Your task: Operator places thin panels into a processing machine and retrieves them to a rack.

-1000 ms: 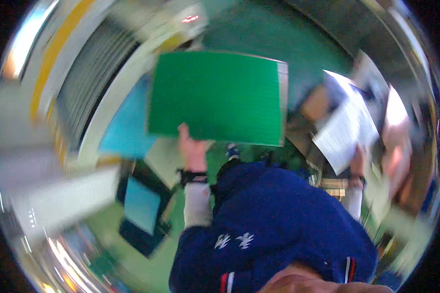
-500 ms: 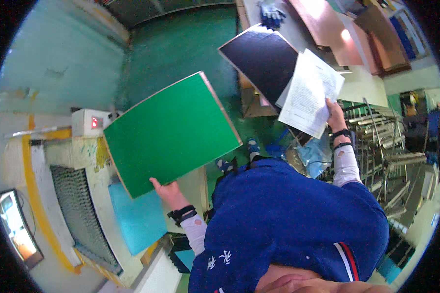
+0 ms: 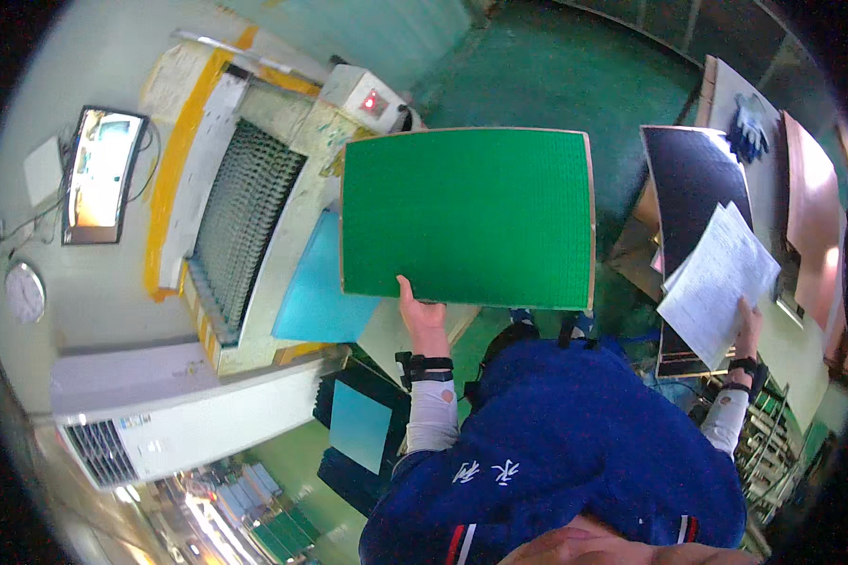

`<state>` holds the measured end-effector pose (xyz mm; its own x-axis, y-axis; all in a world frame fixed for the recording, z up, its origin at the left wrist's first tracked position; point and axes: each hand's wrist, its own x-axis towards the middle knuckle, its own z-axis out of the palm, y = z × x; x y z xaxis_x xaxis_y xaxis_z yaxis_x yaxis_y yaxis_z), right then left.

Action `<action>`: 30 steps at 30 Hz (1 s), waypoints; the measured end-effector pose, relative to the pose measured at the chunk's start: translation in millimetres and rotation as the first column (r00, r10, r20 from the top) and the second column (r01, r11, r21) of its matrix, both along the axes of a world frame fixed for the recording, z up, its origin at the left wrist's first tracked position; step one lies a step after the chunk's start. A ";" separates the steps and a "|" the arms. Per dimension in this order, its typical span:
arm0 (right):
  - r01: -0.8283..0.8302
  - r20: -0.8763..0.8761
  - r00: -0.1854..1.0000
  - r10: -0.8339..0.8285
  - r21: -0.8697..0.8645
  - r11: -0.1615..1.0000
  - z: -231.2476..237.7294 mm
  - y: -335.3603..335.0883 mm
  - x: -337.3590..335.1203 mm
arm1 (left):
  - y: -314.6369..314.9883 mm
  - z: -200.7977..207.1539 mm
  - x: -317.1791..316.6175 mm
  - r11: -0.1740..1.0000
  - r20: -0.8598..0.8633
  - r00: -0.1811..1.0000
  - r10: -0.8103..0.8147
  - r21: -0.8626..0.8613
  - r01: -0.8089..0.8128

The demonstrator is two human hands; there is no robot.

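Observation:
A large green board (image 3: 466, 217) with thin copper-coloured edges is held up in front of me. My left hand (image 3: 422, 315) grips its near edge, thumb on the face and fingers hidden beneath. To the right, my right hand (image 3: 747, 330) pinches the edge of several white printed paper sheets (image 3: 719, 287). These sheets overlap a dark panel (image 3: 693, 174) at the right, covering its lower part. Whether the papers touch the panel I cannot tell.
At the left stands a conveyor machine (image 3: 245, 207) with a bed of rollers and a control box (image 3: 366, 97). A light-blue sheet (image 3: 325, 287) lies at its end. Copper-coloured sheets (image 3: 810, 202) and a glove (image 3: 749, 127) rest on the right-hand table. Metal racks (image 3: 768, 452) stand lower right.
My view has turned left, bringing the wall screen and clock further into sight. The green board has levelled out and sits more centrally. Both hands keep their holds.

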<state>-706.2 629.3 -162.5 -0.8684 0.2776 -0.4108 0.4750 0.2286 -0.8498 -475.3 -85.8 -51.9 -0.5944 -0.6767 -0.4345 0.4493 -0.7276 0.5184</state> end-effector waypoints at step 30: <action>-0.599 -0.083 0.800 0.594 -0.159 0.785 70.6 -324.9 32.5 | -52.6 33.1 54.0 0.999 -0.050 0.998 0.040 -0.023 -0.041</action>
<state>-673.8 304.5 -91.8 -0.8495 -0.3704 -0.3758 0.2676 0.3113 -0.9119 -421.3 -138.4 -18.8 -0.5865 -0.7107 -0.3885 0.5037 -0.6957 0.5121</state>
